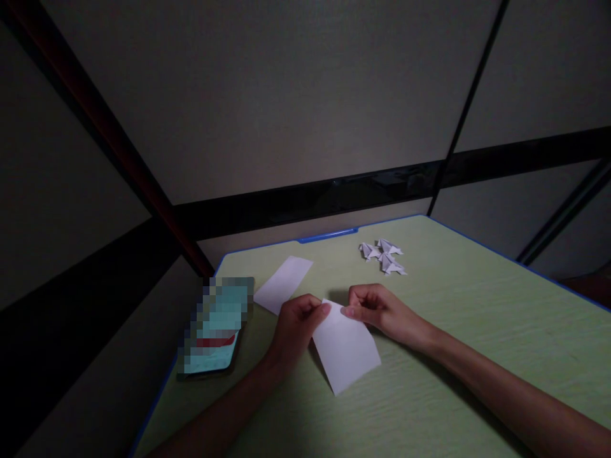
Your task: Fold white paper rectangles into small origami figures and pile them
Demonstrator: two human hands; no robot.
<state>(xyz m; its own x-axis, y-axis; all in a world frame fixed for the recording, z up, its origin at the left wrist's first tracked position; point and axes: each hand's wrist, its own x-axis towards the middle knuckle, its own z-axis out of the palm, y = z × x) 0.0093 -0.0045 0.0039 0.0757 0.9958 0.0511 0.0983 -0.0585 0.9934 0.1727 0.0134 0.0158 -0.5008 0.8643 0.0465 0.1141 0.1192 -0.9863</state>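
Note:
A white sheet of paper (pixel 347 353) is held slightly tilted over the pale green table (pixel 453 394), its far edge between both hands. My left hand (pixel 300 324) pinches the far left corner, thumb on top. At the far right part of that edge, my right hand (pixel 377 310) grips the paper between thumb and curled fingers. The fingertips beneath the sheet are hidden. Behind my left hand lies another white paper piece (pixel 285 281), flat on the table.
Three small folded paper figures (pixel 389 262) sit close together towards the back of the table. A phone (pixel 217 331) with a lit, partly blurred screen lies at the left edge. A blue strip (pixel 329 235) marks the back edge, before a panelled wall.

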